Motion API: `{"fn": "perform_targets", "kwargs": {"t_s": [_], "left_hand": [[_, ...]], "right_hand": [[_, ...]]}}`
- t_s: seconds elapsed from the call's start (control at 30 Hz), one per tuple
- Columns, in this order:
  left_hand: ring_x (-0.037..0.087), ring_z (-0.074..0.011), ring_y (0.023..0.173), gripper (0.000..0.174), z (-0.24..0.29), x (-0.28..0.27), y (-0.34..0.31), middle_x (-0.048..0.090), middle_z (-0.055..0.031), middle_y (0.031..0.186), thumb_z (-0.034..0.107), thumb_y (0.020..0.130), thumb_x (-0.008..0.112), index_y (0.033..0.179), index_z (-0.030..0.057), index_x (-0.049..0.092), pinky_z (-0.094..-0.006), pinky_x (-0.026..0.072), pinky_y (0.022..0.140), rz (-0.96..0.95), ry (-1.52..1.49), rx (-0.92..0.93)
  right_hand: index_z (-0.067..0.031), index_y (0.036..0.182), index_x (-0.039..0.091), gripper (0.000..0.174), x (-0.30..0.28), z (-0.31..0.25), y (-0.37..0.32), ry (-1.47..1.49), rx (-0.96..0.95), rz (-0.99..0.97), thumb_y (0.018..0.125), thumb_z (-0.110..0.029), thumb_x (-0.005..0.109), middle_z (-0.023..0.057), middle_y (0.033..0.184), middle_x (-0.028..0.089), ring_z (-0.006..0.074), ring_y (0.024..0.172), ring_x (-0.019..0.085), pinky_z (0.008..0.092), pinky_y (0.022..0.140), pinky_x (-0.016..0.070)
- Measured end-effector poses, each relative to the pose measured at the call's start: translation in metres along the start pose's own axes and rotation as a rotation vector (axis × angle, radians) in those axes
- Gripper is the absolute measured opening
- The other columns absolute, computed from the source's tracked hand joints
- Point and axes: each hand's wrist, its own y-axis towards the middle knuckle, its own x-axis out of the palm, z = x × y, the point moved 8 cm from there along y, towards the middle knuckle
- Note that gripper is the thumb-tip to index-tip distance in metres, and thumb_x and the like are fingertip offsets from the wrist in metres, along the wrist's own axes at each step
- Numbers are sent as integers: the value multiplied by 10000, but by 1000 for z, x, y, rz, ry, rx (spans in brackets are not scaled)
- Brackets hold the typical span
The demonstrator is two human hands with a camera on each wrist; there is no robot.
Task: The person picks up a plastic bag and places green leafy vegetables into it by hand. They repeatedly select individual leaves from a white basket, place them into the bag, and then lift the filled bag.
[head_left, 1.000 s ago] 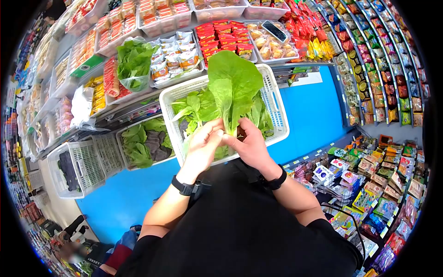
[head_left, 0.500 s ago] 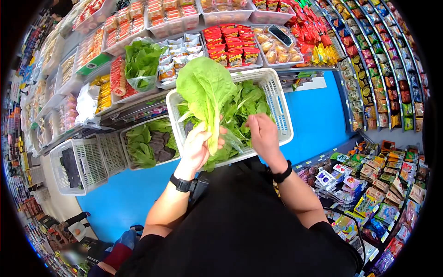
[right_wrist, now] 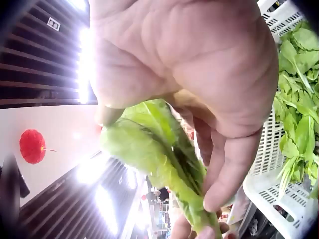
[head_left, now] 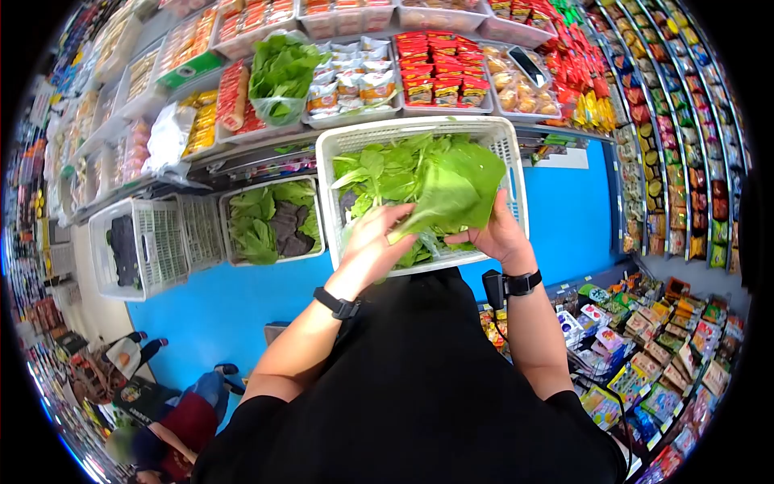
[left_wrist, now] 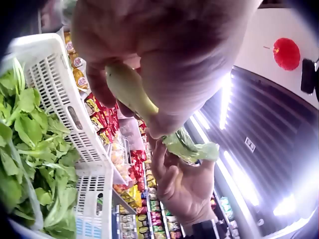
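Observation:
A broad leafy green vegetable [head_left: 458, 192] lies aslant over a white slotted crate [head_left: 326, 194] in the head view. My left hand [head_left: 377, 242] grips its pale stem end; the left wrist view shows the stem [left_wrist: 130, 92] between fingers and thumb. At the leaf's wide end is my right hand [head_left: 504, 235]. In the right wrist view its thumb and fingers curl round the folded leaf [right_wrist: 154, 149]. Beneath, many loose greens [head_left: 367, 165] fill the crate, with a bit of clear plastic among them near the front.
Left of the crate, green leaves [head_left: 251, 222] and dark leaves [head_left: 292, 230] sit in a lower crate, beside another white crate [head_left: 161, 246]. Bagged greens [head_left: 282, 77] and a phone [head_left: 526, 66] rest on snack bins behind. A person [head_left: 189, 423] is at lower left.
Half a second ago the leaf stood upright in my left hand, with my right hand apart from it. Now it is tipped to the right and my right hand holds its wide end.

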Motion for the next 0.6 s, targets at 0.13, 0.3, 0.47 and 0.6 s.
{"fn": "perform_targets", "kwargs": {"t_s": [0.13, 0.3, 0.47, 0.6], "left_hand": [[701, -393, 1159, 604, -10, 6, -11, 736, -161, 1243, 239, 875, 874, 1424, 72, 687, -469, 556, 1009, -60, 63, 37], [669, -364, 1251, 592, -48, -26, -19, 708, -200, 1315, 346, 945, 790, 1436, 40, 664, -447, 507, 1125, 54, 144, -190], [720, -390, 1136, 558, -114, -49, -54, 747, -212, 1213, 462, 935, 772, 1261, 16, 700, -464, 566, 1005, 39, 403, -475], [753, -434, 1016, 583, -153, -6, -90, 775, -245, 1035, 430, 919, 781, 1327, 36, 643, -510, 594, 911, -280, 584, -607]], "right_hand": [[-131, 1627, 421, 664, 6, 12, 4, 6, 105, 66, 1086, -445, 643, 134, 1542, 587, 368, 1327, 654, 623, 985, 632], [-60, 1452, 584, 399, -10, 5, 5, -173, 17, 395, 1064, -92, 670, 103, 1359, 689, 278, 1163, 722, 538, 891, 671], [-44, 1413, 600, 358, -23, 9, -7, -294, -12, 467, 1066, -102, 671, 95, 1327, 699, 252, 1145, 724, 457, 865, 687], [-28, 1353, 642, 302, -36, 40, -13, -387, -61, 457, 1054, -51, 677, 90, 1253, 724, 245, 1070, 744, 406, 843, 693]]}}
